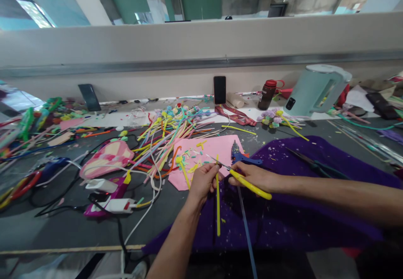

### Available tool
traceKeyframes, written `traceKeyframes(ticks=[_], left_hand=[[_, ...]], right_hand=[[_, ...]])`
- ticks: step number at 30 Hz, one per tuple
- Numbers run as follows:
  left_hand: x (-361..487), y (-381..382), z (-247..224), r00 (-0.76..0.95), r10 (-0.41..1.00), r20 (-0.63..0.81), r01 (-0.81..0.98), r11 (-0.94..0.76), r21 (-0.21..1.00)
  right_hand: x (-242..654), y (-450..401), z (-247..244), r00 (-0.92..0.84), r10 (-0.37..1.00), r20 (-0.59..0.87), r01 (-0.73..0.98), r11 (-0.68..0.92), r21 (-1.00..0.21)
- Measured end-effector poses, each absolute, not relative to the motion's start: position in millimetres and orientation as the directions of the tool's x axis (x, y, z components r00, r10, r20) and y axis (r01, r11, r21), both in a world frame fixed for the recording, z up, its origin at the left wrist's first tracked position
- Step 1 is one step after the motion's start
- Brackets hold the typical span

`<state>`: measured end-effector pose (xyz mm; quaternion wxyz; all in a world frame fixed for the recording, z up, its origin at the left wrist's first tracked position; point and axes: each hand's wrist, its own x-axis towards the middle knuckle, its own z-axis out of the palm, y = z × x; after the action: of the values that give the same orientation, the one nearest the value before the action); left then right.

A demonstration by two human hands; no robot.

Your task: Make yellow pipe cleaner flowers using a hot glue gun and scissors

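My left hand (203, 180) pinches the top of a yellow pipe cleaner (218, 205) that hangs down over a purple cloth (283, 211). My right hand (255, 177) grips yellow-handled scissors (248, 183), their thin blades pointing left and touching the top of the pipe cleaner by my left fingers. A blue pipe cleaner (247, 232) runs down from under my right hand. Just behind my hands lie a pink felt sheet (214, 148) with yellow scraps on it and a blue tool (241, 156).
A heap of coloured pipe cleaners (170, 134) lies behind the pink sheet. A glue gun with white cables (108, 201) sits left. A phone (219, 89), a bottle (267, 94), a pale kettle (315, 88) and small flowers (272, 118) stand by the partition. Dark scissors (311, 163) rest on the cloth.
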<state>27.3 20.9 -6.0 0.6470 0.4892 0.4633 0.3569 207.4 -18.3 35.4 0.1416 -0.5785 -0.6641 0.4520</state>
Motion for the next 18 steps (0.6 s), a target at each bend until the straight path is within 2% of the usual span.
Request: traceKeyframes(ticks=[6,11,18], left_hand=[[27.2,21.7,-10.5,0.302,0.910,-0.284,0.060,0.279,0.958],[30.0,20.7,-14.9,0.324,0.895,-0.307,0.158,0.269,0.950],[35.8,18.9,-13.9,0.293,0.896,-0.334,0.275,0.255,0.927]], right_hand=[[204.5,-9.0,35.2,-0.243,0.889,-0.389,0.679,-0.131,-0.723],[210.4,5.8,40.1,-0.227,0.884,-0.409,0.804,-0.067,-0.591],[212.3,18.4,41.5,-0.215,0.887,-0.408,0.852,-0.034,-0.522]])
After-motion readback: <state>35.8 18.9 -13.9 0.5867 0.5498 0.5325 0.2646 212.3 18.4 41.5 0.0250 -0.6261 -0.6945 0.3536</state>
